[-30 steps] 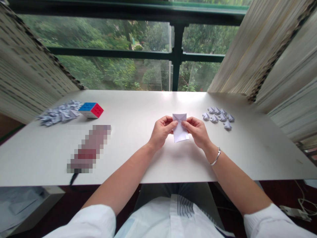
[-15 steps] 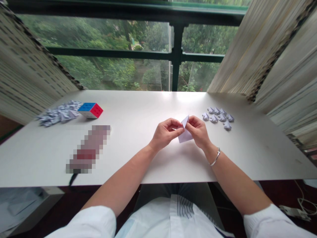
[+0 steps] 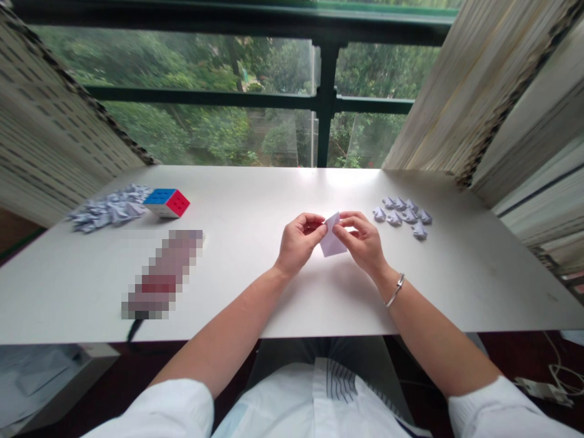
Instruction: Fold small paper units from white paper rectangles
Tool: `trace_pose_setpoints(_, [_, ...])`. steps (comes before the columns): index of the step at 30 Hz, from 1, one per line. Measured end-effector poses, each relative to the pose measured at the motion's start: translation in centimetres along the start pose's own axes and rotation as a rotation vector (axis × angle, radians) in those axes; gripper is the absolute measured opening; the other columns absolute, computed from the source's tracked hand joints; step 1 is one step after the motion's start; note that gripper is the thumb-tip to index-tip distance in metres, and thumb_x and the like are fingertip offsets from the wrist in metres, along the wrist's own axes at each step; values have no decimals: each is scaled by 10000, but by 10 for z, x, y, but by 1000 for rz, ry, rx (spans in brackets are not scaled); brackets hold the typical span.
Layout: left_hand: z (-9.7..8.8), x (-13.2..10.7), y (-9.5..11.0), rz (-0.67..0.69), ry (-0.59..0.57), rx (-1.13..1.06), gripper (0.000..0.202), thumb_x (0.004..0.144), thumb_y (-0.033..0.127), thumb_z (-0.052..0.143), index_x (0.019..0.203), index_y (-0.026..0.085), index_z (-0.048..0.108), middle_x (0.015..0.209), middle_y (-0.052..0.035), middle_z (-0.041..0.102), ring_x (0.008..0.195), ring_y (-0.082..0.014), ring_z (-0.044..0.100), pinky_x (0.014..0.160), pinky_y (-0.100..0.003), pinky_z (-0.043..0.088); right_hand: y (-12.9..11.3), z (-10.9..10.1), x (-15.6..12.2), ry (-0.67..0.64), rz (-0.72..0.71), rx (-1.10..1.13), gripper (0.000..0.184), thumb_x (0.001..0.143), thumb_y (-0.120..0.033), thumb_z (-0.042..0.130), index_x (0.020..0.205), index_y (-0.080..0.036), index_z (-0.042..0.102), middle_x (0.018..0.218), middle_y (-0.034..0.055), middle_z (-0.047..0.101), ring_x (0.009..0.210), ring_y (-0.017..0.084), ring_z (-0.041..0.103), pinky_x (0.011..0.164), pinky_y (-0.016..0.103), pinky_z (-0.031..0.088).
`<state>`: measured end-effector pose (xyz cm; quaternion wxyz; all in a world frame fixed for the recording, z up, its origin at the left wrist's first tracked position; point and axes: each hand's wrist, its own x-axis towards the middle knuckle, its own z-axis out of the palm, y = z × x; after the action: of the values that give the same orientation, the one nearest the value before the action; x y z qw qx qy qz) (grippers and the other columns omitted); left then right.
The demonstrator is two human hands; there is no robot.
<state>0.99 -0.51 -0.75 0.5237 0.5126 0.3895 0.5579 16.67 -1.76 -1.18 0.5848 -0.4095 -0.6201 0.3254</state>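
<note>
A small folded piece of white paper (image 3: 331, 241) is held just above the white table (image 3: 255, 267), a little right of centre. My left hand (image 3: 298, 241) pinches its upper left edge with thumb and fingertips. My right hand (image 3: 362, 240) pinches its upper right side, with a silver bracelet on that wrist. The paper shows a pointed top and slanted folds. Several small folded paper pieces (image 3: 403, 216) lie on the table just right of my right hand.
A heap of folded paper pieces (image 3: 107, 208) lies at the far left, with a colour puzzle cube (image 3: 167, 202) beside it. A blurred-out object (image 3: 162, 274) lies left of centre. A window frame (image 3: 326, 103) and slatted blinds stand behind the table.
The flat rectangular paper has been folded into a narrower pointed shape. Both hands stayed in place, shifting their pinch along its top edges.
</note>
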Motion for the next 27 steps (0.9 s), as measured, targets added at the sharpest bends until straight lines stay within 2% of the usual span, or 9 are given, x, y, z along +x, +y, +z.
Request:
trace_pose_setpoints(7, [-1,1,2,-157,-15,-103,318,618,337,832,778,129,653,735,-17,661,657,-125,611,657,-283,537,0,-2,-1,-78,-32,-86,240,805,-460,708,932,-258,739,1159,82,598,997,221,619,678,307,560])
trace_pose_setpoints(13, [-4,1,6,-298,-75,-178,316,636,349,834,775,126,657,687,-21,657,612,-115,610,656,-295,550,2,-5,1,-104,-88,-121,219,889,-423,623,890,-263,773,1114,87,629,1105,243,598,935,389,498])
trace_pose_setpoints(19, [-8,3,5,-371,-107,-218,329,656,379,831,810,139,667,776,-44,696,685,-145,667,643,-285,551,2,-6,1,-132,-122,-180,260,915,-432,575,944,-269,775,1135,86,627,1020,224,636,928,393,506])
trace_pose_setpoints(27, [-6,1,5,-364,-161,-217,309,679,373,825,831,132,705,775,-48,704,698,-138,674,635,-253,543,6,-7,2,-80,-113,-130,131,842,-374,687,894,-277,760,1077,69,644,1039,233,627,940,403,485])
